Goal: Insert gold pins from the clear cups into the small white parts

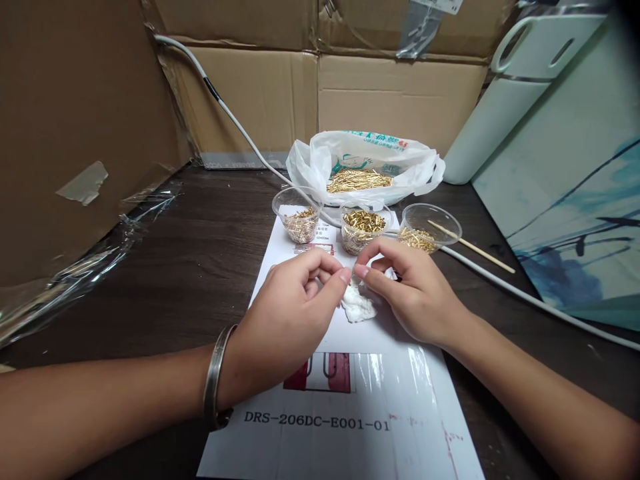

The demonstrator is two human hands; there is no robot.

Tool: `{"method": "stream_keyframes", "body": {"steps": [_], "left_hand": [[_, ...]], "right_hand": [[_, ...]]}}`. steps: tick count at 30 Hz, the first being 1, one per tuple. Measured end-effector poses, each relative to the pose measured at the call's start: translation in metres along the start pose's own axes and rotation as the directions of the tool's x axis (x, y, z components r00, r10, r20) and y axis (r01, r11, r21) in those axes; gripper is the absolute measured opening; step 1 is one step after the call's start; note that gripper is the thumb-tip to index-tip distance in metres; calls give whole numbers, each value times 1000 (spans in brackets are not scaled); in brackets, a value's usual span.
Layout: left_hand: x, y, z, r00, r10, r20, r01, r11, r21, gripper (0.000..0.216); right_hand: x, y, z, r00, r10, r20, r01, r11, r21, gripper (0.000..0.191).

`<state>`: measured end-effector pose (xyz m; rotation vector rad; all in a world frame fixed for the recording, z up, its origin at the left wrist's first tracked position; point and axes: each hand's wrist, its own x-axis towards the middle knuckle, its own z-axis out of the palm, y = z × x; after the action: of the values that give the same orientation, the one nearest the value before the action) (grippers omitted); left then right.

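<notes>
My left hand (293,310) and my right hand (410,287) meet fingertip to fingertip over a laminated white sheet (350,400). Both hands are pinched closed; what they pinch is too small to make out. A crumpled white wad (357,307) lies on the sheet just under the fingertips. Beyond them stand three clear plastic cups of small gold pins: a left cup (299,215), a middle cup (361,228) and a right cup (430,227). A silver bangle (216,377) sits on my left wrist.
A white plastic bag (365,167) with a heap of gold pins lies behind the cups. A thin wooden stick (475,248) rests in the right cup. A white cable (525,293) crosses the dark table. Cardboard boxes (325,93) wall the back and left.
</notes>
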<state>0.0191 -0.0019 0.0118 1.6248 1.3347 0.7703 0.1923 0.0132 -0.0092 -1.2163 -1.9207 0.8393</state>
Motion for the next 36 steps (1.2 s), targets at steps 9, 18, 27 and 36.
{"method": "stream_keyframes", "body": {"steps": [9,18,27,36], "left_hand": [[-1,-2,2,998,-37,58,39,999,-27,23],[-3,2,2,999,-1,39,2,1000,-18,19],[-4,3,3,998,-32,53,35,998,-58,20],[-6,2,3,997,-3,77,8,998,-69,21]], "right_hand": [[-8,-12,2,992,122,-39,-99,923,373,13],[-8,-11,3,979,204,-32,-186,937,294,13],[-10,-16,3,985,174,19,-172,947,271,13],[-7,-16,0,985,165,-41,-155,971,183,12]]}}
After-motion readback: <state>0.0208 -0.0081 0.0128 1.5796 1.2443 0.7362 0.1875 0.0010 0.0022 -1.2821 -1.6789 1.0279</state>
